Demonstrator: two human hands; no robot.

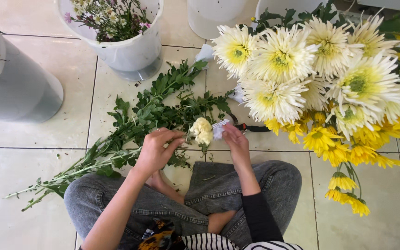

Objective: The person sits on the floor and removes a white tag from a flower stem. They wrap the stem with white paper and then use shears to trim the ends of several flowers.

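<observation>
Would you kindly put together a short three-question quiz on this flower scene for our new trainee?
1. True or false: the left hand holds the stem just below the pale yellow flower head.
2. What is the right hand touching? A) a white net sleeve at the flower head B) a bucket C) a yellow bloom
3. Fill in: the leafy stems lie on the tiled ____.

Key: 1 true; 2 A; 3 floor.
</observation>
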